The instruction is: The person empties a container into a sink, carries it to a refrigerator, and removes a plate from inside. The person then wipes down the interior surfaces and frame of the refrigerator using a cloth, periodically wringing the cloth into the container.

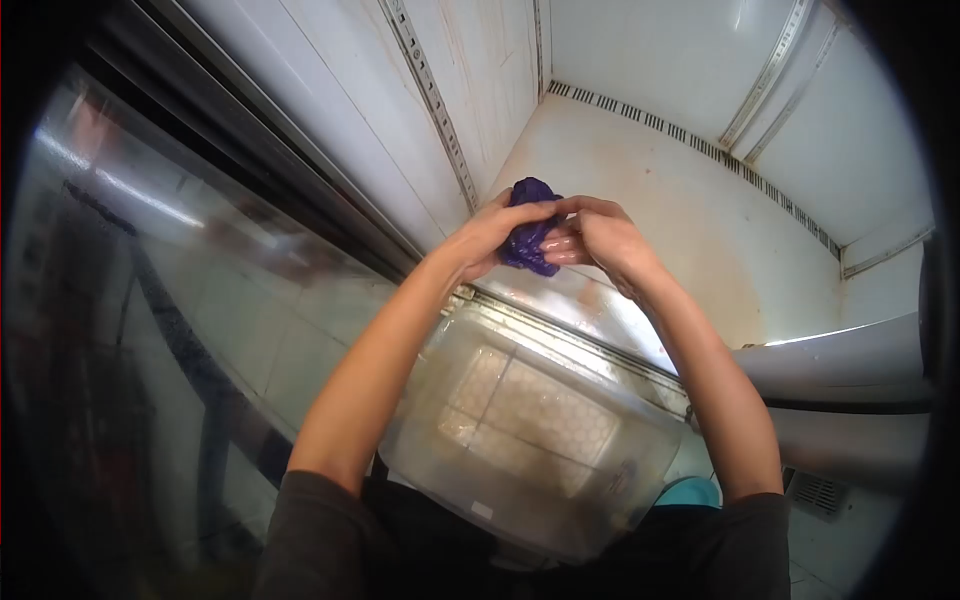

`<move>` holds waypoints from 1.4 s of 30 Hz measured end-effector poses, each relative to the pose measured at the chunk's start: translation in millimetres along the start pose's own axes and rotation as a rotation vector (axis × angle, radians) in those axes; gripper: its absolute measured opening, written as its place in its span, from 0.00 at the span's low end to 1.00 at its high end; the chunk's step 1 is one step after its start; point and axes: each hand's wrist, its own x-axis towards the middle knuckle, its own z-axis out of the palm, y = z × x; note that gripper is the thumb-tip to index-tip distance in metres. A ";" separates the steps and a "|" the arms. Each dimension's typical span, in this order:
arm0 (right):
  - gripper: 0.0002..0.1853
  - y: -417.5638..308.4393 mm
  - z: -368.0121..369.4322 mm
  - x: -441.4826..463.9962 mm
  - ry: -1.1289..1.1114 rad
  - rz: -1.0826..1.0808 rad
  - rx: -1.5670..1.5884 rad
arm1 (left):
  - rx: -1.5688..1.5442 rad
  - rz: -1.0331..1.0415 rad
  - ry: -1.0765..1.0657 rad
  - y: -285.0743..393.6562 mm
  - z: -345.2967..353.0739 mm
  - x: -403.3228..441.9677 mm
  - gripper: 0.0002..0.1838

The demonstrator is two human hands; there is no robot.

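Note:
A bunched, wet-looking purple cloth [531, 232] is held up between my two hands, at the front of a white-walled cabinet. My left hand [484, 238] grips it from the left, the thumb laid across its front. On the other side, my right hand [603, 238] has its fingers curled and its fingertips at the cloth's right edge. The fingers of my right hand look wet. Directly below the cloth is the cabinet's front sill [560, 330], and nearer to me stands a clear plastic tub [540, 520].
The cabinet floor [640, 200] has brownish stains, and slotted metal strips [650, 120] run along its edges. A shiny dark door panel [230, 250] stands to the left. Beside the tub on the right is a teal bowl [692, 491]; a rounded grey panel [850, 365] juts out beyond it.

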 end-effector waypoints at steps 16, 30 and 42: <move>0.08 117.5 107.6 -79.9 0.016 -0.166 0.392 | 0.029 -0.408 0.130 -74.7 34.1 -149.8 0.38; 0.32 189.7 114.0 -74.5 0.149 -0.145 -0.157 | 0.725 -0.390 0.079 -147.6 48.6 -154.2 0.18; 0.30 193.7 102.9 -71.7 0.073 -0.052 -0.203 | 0.886 -0.420 0.081 -135.5 70.3 -153.7 0.15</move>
